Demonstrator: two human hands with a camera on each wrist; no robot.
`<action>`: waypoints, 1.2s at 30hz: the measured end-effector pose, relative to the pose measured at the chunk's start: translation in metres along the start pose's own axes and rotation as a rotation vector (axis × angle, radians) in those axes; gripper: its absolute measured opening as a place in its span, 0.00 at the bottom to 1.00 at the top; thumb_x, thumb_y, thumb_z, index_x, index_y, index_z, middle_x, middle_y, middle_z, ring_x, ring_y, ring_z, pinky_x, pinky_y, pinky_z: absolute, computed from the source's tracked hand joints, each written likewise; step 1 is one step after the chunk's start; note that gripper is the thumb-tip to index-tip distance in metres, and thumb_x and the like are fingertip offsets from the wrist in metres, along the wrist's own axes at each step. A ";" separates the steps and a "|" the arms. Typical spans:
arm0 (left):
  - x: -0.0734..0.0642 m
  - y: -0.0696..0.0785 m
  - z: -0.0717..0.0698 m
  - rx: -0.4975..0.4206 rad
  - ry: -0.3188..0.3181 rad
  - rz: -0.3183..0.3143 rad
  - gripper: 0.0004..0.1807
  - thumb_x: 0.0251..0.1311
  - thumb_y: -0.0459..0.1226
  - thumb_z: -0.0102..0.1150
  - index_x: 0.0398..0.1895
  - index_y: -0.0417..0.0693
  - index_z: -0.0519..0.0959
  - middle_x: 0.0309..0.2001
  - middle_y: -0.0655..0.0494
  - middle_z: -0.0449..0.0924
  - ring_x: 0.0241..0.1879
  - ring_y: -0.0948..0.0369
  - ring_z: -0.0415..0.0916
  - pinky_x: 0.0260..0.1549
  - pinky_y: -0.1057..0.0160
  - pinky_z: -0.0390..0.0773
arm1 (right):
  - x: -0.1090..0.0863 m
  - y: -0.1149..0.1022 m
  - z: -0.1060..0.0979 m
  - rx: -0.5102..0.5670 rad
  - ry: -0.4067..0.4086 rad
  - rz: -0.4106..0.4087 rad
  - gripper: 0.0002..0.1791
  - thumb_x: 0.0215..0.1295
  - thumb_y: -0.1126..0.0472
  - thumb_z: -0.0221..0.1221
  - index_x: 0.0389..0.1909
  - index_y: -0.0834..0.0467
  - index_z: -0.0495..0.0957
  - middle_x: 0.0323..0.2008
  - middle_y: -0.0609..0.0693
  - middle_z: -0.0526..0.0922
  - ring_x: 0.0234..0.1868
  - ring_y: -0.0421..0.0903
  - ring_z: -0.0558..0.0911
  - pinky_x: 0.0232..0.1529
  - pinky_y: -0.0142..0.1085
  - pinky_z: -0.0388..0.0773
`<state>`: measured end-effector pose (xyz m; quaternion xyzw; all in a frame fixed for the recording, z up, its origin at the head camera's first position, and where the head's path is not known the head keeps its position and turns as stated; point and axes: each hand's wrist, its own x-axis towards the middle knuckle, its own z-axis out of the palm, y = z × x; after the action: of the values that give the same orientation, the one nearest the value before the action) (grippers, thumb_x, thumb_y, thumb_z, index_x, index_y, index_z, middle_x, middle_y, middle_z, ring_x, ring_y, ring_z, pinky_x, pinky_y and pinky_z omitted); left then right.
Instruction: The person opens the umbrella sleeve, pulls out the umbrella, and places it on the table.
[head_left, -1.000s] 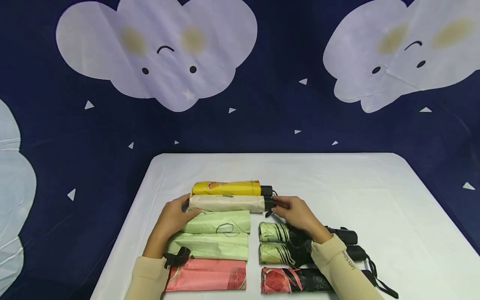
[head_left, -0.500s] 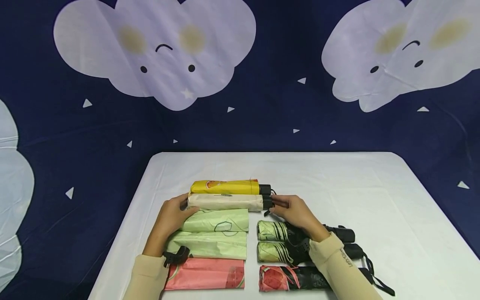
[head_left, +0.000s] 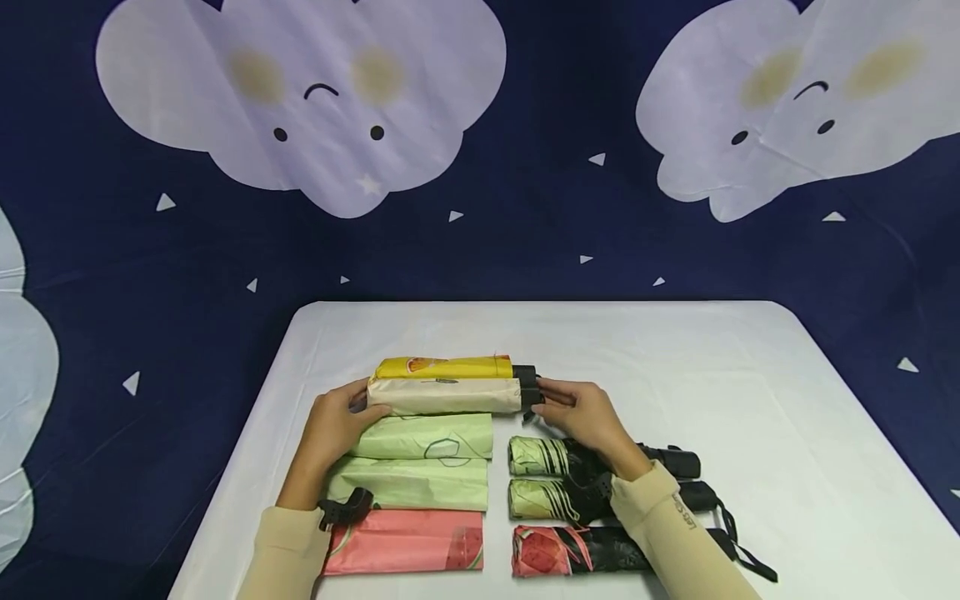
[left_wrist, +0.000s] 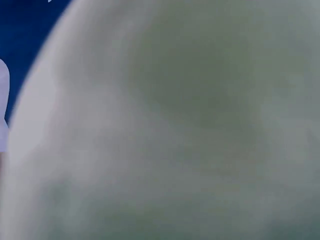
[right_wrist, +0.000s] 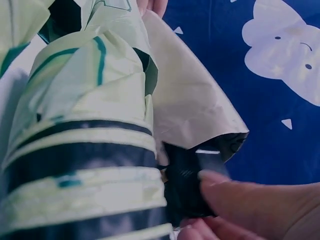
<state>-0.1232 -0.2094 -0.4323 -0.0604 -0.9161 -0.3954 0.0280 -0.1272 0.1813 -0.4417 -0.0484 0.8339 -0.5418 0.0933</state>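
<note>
"News first: what has just changed?"

"Only a little. The slim cream fabric umbrella sleeve (head_left: 442,397) has shifted towards the glossy yellow fabric umbrella sleeve (head_left: 442,367) behind it, and hides more of its near side. Whether it has slid or risen slightly, I can't tell."

"And your grip?"

"Clamped at both ends. My left hand (head_left: 335,425) has its thumb in front of the cream sleeve's left end and its fingers behind; my right hand (head_left: 592,412) pinches the stubby black handle end (head_left: 529,395) that sticks out on the right. My left wrist view is mostly pale blur, so I trust the head view there."

"Where does that put it?"

"Between the yellow sleeve and the upper flat light-green fabric sleeve (head_left: 420,437), towards the back of the white table (head_left: 675,333). The flat coral-pink fabric sleeve (head_left: 420,542) keeps its place nearest me."

"Meaning what?"

"A small adjustment within the row, I'd judge, rather than a carry: the cream sleeve now sits snug along the yellow one."
</note>
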 end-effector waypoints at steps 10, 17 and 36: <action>-0.003 0.014 -0.017 -0.129 0.023 -0.004 0.34 0.58 0.38 0.76 0.66 0.37 0.76 0.55 0.42 0.84 0.52 0.49 0.84 0.49 0.56 0.83 | -0.006 -0.013 -0.005 0.059 0.120 -0.065 0.26 0.60 0.50 0.74 0.58 0.55 0.85 0.54 0.54 0.86 0.53 0.49 0.86 0.47 0.36 0.84; -0.009 0.034 -0.034 -0.457 0.011 -0.049 0.34 0.58 0.39 0.76 0.66 0.40 0.75 0.61 0.44 0.80 0.52 0.58 0.84 0.43 0.68 0.83 | -0.021 -0.031 -0.018 0.356 0.125 -0.104 0.27 0.64 0.58 0.72 0.61 0.63 0.80 0.56 0.56 0.85 0.53 0.45 0.85 0.49 0.37 0.84; -0.026 0.056 -0.039 -0.826 -0.192 0.179 0.33 0.61 0.19 0.64 0.70 0.30 0.67 0.54 0.44 0.80 0.48 0.55 0.84 0.40 0.60 0.86 | -0.080 -0.067 -0.038 0.310 0.027 -0.301 0.28 0.62 0.75 0.68 0.63 0.69 0.76 0.56 0.62 0.84 0.52 0.53 0.86 0.44 0.41 0.85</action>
<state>-0.0897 -0.2020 -0.3682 -0.1824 -0.6706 -0.7173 -0.0496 -0.0584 0.2029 -0.3570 -0.1504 0.7250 -0.6721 0.0067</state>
